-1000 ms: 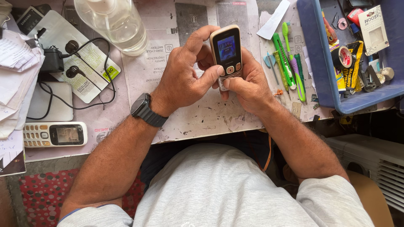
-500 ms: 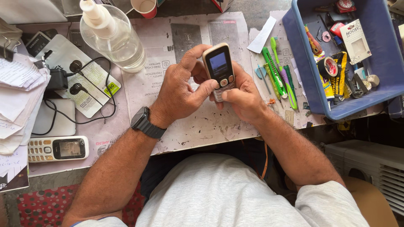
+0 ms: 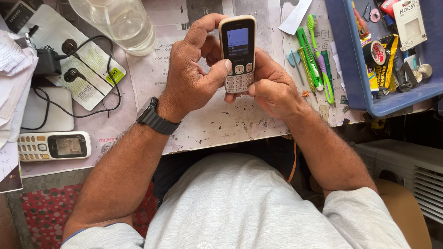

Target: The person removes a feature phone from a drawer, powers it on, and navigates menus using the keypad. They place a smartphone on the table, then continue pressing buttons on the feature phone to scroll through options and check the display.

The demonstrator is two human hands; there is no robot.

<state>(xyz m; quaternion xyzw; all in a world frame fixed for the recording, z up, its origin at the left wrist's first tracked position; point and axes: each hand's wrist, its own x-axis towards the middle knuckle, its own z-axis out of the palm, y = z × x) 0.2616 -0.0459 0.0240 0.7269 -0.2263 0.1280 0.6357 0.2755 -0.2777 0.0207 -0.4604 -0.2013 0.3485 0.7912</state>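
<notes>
Keypad phone (image 3: 237,51): I hold it upright above the paper-covered bench (image 3: 217,124), left hand (image 3: 191,69) wrapped around it with thumb on keys, right hand (image 3: 272,87) gripping its lower edge.

The keypad phone (image 3: 237,53) at upper centre is cream-gold with a black face and a lit blue-white screen. A black watch (image 3: 152,116) sits left of centre. At lower left, a white phone (image 3: 54,146) has orange keys, above a red cloth (image 3: 46,210) with white dots. The tray (image 3: 350,69) at upper right is blue; beside it lie green tools (image 3: 310,55). The shirt (image 3: 240,207) is grey.
</notes>
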